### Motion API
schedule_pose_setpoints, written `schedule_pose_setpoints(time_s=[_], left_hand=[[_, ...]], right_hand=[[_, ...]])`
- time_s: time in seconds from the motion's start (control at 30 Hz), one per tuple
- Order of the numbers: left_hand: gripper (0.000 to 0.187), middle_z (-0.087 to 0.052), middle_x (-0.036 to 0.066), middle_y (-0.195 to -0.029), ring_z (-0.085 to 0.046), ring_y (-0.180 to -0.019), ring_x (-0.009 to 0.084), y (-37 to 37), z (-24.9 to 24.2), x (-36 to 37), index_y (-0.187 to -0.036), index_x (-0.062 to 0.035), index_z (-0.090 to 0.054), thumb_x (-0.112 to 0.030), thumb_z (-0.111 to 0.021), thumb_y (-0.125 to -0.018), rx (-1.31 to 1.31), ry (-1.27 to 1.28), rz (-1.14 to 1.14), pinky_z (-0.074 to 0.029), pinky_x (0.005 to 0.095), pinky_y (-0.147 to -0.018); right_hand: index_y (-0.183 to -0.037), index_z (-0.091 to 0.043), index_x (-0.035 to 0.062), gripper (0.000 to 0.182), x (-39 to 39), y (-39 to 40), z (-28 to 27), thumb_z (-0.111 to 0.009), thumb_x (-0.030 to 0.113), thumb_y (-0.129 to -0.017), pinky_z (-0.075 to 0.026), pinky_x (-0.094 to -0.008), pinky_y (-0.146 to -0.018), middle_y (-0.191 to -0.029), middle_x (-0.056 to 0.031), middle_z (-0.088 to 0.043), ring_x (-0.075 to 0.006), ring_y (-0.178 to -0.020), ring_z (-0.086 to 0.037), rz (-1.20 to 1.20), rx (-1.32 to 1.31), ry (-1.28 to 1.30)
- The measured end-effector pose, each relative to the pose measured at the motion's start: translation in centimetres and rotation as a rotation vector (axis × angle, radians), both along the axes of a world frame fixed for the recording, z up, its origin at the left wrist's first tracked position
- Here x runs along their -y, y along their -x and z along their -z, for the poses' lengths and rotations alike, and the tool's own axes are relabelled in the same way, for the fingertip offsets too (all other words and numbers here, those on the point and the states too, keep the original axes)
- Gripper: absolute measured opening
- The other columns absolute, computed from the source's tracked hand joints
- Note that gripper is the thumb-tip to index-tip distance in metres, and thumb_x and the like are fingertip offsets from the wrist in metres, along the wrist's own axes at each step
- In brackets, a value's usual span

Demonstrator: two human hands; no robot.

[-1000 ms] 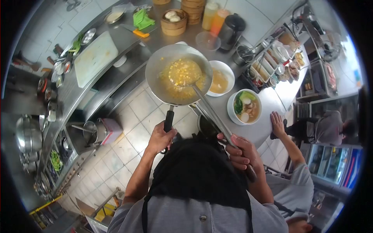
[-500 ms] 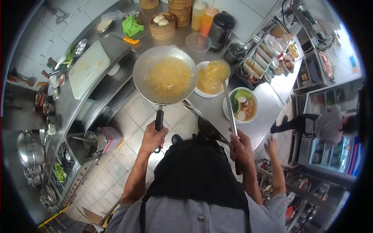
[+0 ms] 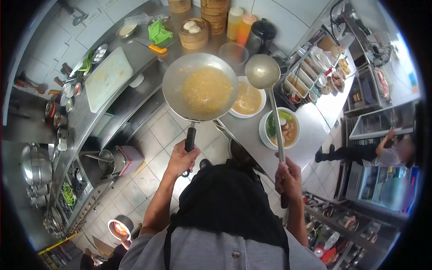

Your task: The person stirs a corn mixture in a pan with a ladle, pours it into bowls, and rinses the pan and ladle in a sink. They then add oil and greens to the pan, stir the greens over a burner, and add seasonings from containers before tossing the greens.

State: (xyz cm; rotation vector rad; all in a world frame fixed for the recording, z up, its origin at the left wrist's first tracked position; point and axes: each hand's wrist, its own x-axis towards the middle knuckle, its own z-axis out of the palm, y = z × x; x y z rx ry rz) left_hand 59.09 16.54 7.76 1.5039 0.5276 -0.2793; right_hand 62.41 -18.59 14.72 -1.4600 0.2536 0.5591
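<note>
My left hand (image 3: 183, 158) is wrapped round the black handle of a wok (image 3: 173, 90), held level over the counter edge. A yellow, corn-flecked soup (image 3: 207, 91) lies in it. In my right hand (image 3: 289, 177) is the long handle of a metal ladle (image 3: 263, 72), its bowl showing no soup heap, just a wet sheen. Below and beside the ladle stands a white bowl of yellow soup (image 3: 247, 98), partly hidden by the wok's rim. Nearer me, a second white bowl (image 3: 262, 135) contains broth, greens and meat pieces; the ladle's shaft crosses above it.
Behind the wok are a clear plastic bowl (image 3: 234, 53), a bamboo steamer (image 3: 193, 40), squeeze bottles (image 3: 246, 29) and a black jug (image 3: 261, 33). A cutting board (image 3: 109, 78) lies left. One person (image 3: 389, 150) is by a fridge; another's hands hold a pot (image 3: 120, 227) lower left.
The ladle, earlier full of corn soup over the bowl, is now emptied and further back. A nearby person's arm has left the right side. The fridge door now stands open; a pot has appeared lower left.
</note>
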Motion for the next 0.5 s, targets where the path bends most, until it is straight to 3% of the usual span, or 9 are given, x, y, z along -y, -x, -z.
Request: schedule_pose_setpoints(time_s=[0.1,0.17,0.2,0.27,0.3,0.37,0.5], left_hand=[[0.017,-0.049,0.001,-0.055,-0.048,-0.039,0.0106,-0.5,-0.1,0.7,-0.088,-0.0021,-0.049,-0.007,-0.064,-0.089,0.006,0.032,0.006,-0.044,0.0277,-0.036],[0.017,-0.048,0.001,-0.055,-0.048,-0.039,0.0106,-0.7,0.0,1.4,-0.088,-0.0020,-0.048,-0.007,-0.064,-0.089,0.052,0.065,0.023,-0.044,0.0278,-0.036],[0.017,-0.049,0.002,-0.056,-0.048,-0.039,0.0107,-0.8,-0.3,1.8,-0.088,-0.0020,-0.048,-0.007,-0.064,-0.089,0.053,0.058,0.032,-0.044,0.0281,-0.036],[0.016,-0.049,0.002,-0.057,-0.048,-0.039,0.0107,-1.2,-0.7,2.6,-0.088,-0.0019,-0.048,-0.007,-0.064,-0.089,0.055,0.061,0.032,-0.044,0.0283,-0.036],[0.016,-0.049,0.002,-0.057,-0.048,-0.039,0.0107,-1.4,-0.8,2.9,-0.088,-0.0019,-0.048,-0.007,-0.064,-0.089,0.058,0.055,0.037,-0.044,0.0285,-0.036],[0.016,-0.049,0.002,-0.057,-0.048,-0.039,0.0107,-1.5,-0.5,3.3,-0.088,-0.0018,-0.048,-0.007,-0.063,-0.089,0.078,0.064,0.015,-0.044,0.0284,-0.036],[0.015,-0.049,0.002,-0.056,-0.047,-0.039,0.0103,-1.4,-1.4,4.5,-0.090,-0.0016,-0.048,-0.006,-0.062,-0.088,0.043,0.033,-0.023,-0.043,0.0285,-0.036]], right_hand=[[-0.136,-0.050,-0.0012,0.044,-0.3,-3.7,-1.0,-0.052,0.026,-0.102,-0.030,-0.0234,-0.033,-0.056,0.0006,-0.046,-0.0068,-0.035,-0.040,-0.110,-0.034,0.021],[-0.134,-0.050,-0.0023,0.043,-1.3,-6.9,0.8,-0.056,0.023,-0.100,-0.037,-0.0282,-0.041,-0.058,-0.0065,-0.050,-0.0117,-0.042,-0.047,-0.417,0.250,0.370],[-0.134,-0.050,-0.0023,0.043,-1.8,-7.8,2.5,-0.056,0.023,-0.100,-0.037,-0.0282,-0.041,-0.058,-0.0065,-0.050,-0.0117,-0.042,-0.047,-0.423,0.249,0.373],[-0.124,-0.054,-0.0048,0.038,-2.2,-9.1,5.8,-0.060,0.020,-0.097,-0.043,-0.0338,-0.053,-0.061,-0.0115,-0.051,-0.0169,-0.053,-0.054,-0.471,0.892,0.663],[-0.124,-0.054,-0.0048,0.038,-1.7,-8.9,4.4,-0.060,0.020,-0.097,-0.043,-0.0338,-0.053,-0.061,-0.0115,-0.051,-0.0169,-0.053,-0.054,-0.477,0.897,0.665],[-0.119,-0.055,-0.0056,0.034,-0.3,-8.3,0.3,-0.062,0.017,-0.094,-0.046,-0.0371,-0.062,-0.064,-0.0138,-0.051,-0.0204,-0.063,-0.059,-0.626,0.615,0.639],[-0.117,-0.056,-0.0034,0.031,0.8,-8.4,-0.3,-0.060,0.019,-0.096,-0.045,-0.0342,-0.057,-0.061,-0.0114,-0.052,-0.0177,-0.057,-0.058,-0.599,0.434,0.677]])
